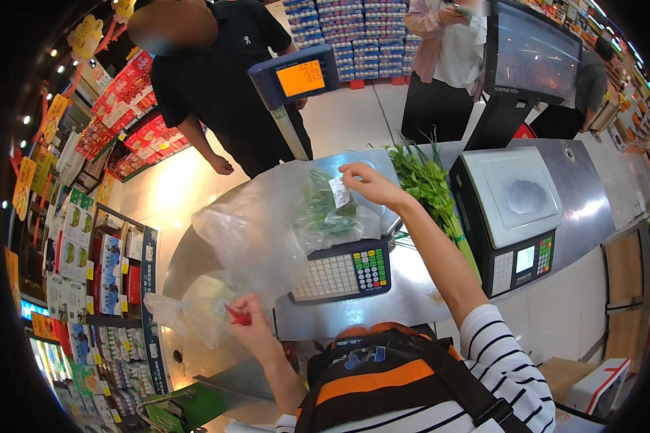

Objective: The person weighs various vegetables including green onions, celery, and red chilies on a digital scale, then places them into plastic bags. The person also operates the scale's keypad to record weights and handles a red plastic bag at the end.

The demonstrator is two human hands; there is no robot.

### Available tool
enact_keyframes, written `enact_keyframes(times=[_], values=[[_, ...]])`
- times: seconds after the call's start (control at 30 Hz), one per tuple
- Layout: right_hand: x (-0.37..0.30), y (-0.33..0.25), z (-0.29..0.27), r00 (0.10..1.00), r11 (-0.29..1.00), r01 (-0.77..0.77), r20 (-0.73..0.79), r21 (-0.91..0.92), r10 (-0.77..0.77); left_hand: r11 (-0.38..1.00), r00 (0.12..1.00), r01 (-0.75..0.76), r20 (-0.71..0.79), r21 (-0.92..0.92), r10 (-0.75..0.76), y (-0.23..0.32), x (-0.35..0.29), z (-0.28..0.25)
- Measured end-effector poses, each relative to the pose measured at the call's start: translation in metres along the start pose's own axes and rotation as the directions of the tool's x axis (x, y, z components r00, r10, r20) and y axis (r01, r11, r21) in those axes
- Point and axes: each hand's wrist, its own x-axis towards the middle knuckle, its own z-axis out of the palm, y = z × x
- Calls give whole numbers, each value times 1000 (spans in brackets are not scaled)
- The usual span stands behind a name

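Head view: bag (256, 216) stretches leftward, left hand (256, 330) grips red item (237, 316), right hand (372, 185) unclear.

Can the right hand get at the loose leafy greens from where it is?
Probably yes: the leafy end of the loose greens lies close beside the right hand with nothing seen covering it. The hand is at the bag's white label, though, and would have to leave it.

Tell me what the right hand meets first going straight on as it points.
The right hand would probably meet the bagged greens, near the white label; it may already be touching, depth unclear.
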Motion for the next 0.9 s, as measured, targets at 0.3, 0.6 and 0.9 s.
enact_keyframes(times=[0.3,0.6,0.9], values=[[41,32,50,1000,700,2,12,-714,10,969,991,92,-71,-230,-111,17,9,-20],[10,34,87,969,823,-93,-240,-561,-54,935,974,117,-143,-334,-173,7,0,-31],[-34,21,79,891,595,277,-30,-754,-453,848,952,306,123,-433,-280,14,-4,-23]])
